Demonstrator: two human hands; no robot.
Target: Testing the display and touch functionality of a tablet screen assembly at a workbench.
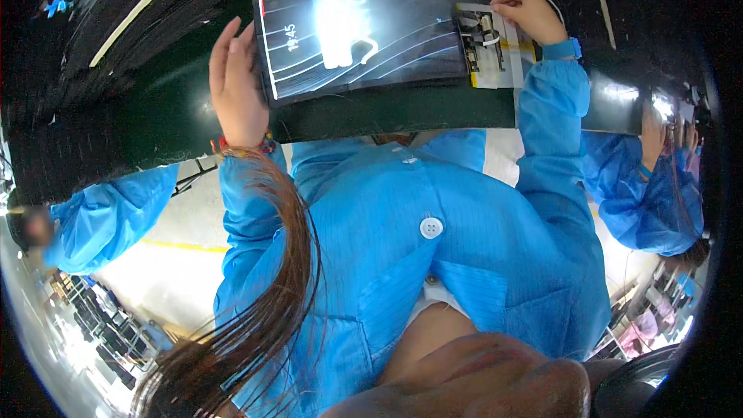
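Dark matting covers the bench [402, 112], where a lit tablet [360, 35] lies flat. The left hand [236, 81] steadies its edge with fingers extended, ungripping; the right hand [530, 14] pinches at the exposed connector board [486, 45]. A slip there could tear the thin flex strip.

Bright blue work coat [433, 217] with a white button [431, 227], long sleeves, a blue wristband [561, 49], a beaded bracelet [244, 145], long brown hair [271, 294] trailing.
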